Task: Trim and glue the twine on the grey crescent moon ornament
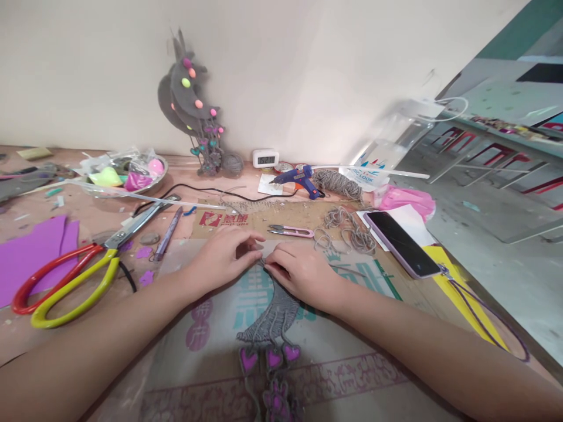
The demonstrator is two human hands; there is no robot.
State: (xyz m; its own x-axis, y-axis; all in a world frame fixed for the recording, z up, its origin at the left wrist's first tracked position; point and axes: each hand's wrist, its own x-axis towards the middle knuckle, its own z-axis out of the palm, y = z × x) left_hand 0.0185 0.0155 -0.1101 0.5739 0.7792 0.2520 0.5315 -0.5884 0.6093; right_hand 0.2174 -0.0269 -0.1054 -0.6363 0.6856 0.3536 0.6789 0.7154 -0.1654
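Two purple sheets [33, 258] lie far to the left of the hands, partly under big scissors [115, 240] with red and yellow handles. Beyond the scissors, away from the hands, a bowl [163, 173] holds bright bits in plastic bags. A pen [169, 234] lies just beyond the left forearm. Farther off, ahead of the left hand [226, 255], a decorated moon [187, 94] stands against the wall, dotted with coloured balls.

The left hand curves its thumb and forefinger close to the top point of a grey moon [279, 313]; whether they grip it I cannot tell. This moon lies below and between the hands, on plastic-covered cardboard. Its visible body looks already wrapped in yarn, and three purple hearts [273, 357] plus a purple flower shape hang nearest the person. The top point seems the part being worked; no balls sit on what shows, so, judged by the one at the wall, those may be left to add.

The right hand [303, 272] pinches the moon near that point. Small snips [297, 232] and a glue gun [294, 177] lie ahead of it, unheld; loose yarn [367, 237] and a phone [402, 243] lie to its right.
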